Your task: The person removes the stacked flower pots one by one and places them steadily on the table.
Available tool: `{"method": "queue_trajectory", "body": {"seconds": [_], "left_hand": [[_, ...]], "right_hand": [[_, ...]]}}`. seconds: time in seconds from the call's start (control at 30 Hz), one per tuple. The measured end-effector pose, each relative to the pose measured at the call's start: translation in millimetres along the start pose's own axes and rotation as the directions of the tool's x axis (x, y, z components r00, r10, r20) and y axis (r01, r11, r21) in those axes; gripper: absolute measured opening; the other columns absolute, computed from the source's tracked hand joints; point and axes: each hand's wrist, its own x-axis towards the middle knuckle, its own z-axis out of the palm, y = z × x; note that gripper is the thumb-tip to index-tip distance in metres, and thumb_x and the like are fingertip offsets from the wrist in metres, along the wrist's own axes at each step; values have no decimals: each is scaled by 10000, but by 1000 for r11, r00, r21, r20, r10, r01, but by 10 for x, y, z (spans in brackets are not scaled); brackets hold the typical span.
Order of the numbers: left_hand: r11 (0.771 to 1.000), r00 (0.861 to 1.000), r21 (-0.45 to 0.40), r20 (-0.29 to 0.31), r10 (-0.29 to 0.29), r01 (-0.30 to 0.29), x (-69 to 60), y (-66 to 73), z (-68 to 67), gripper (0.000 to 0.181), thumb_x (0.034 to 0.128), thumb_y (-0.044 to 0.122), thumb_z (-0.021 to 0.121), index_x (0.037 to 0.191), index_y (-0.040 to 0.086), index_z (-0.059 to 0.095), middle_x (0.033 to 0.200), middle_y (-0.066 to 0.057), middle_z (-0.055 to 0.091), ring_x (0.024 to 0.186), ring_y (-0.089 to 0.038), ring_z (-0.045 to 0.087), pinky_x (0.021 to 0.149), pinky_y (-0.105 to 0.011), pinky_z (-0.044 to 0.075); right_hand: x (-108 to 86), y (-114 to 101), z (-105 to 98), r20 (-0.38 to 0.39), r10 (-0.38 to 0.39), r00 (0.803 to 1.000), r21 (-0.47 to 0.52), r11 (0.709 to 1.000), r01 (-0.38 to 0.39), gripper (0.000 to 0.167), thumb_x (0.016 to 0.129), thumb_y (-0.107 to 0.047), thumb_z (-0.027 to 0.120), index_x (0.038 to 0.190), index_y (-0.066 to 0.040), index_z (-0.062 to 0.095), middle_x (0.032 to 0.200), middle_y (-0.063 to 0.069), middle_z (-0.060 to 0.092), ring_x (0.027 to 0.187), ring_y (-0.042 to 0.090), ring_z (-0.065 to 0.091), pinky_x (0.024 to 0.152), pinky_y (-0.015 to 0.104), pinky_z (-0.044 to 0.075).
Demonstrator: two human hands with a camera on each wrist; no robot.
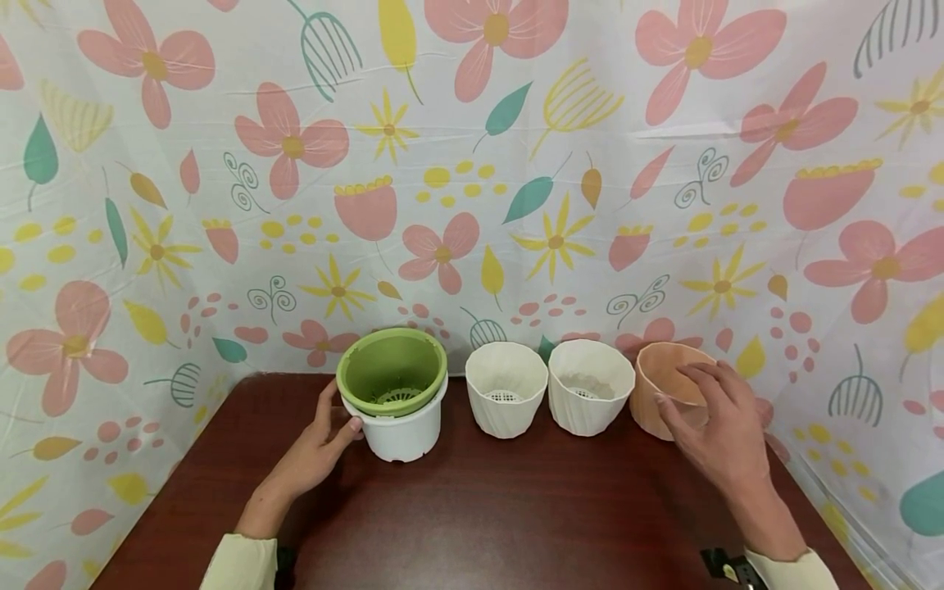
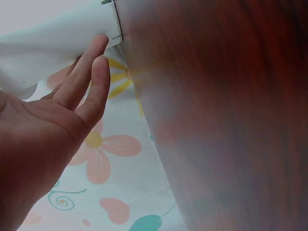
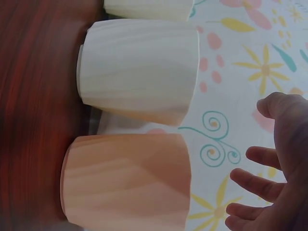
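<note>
A green pot with a slotted bottom sits nested inside a round white pot at the left. My left hand touches the left side of these pots, its thumb by the white rim; some fingertips are hidden behind. In the left wrist view, two extended fingers lie along the white pot. My right hand hovers over the peach pot with fingers spread and loosely bent. The right wrist view shows those fingers apart from the peach pot.
Two ribbed white pots, a left one and a right one, stand between the nested pair and the peach pot. All rest near the back of a dark brown table, against a flower-printed cloth.
</note>
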Motion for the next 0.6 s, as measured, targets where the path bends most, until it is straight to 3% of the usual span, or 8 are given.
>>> {"method": "queue_trajectory", "body": {"seconds": [0.27,0.5,0.6], "left_hand": [[1000,1000,-7,3,-7,7,-9,28,4,785,1136,369,526,1662,477,-46,1388,-184,562,1160,-370,682,1011,-527,533],[1000,1000,-6,0,-18,18,-12,28,8,787,1135,374,526,1664,468,-48,1383,-189,563,1164,-368,684,1021,-536,529],[1000,1000,-3,-2,-13,13,-10,23,5,790,1135,368,527,1665,465,-51,1377,-191,564,1158,-370,685,1012,-522,534]], "right_hand": [[27,-45,42,18,2,1000,5,1000,-2,544,734,-117,917,1203,54,700,1223,255,677,1237,506,566,1219,570,359],[76,-36,95,-4,-66,998,39,997,66,524,723,-155,895,1166,52,708,1165,237,687,1167,469,602,1218,292,342],[89,-51,99,5,-63,998,44,997,62,521,736,-157,888,1174,55,702,1168,247,681,1167,464,598,1214,271,328]]}}
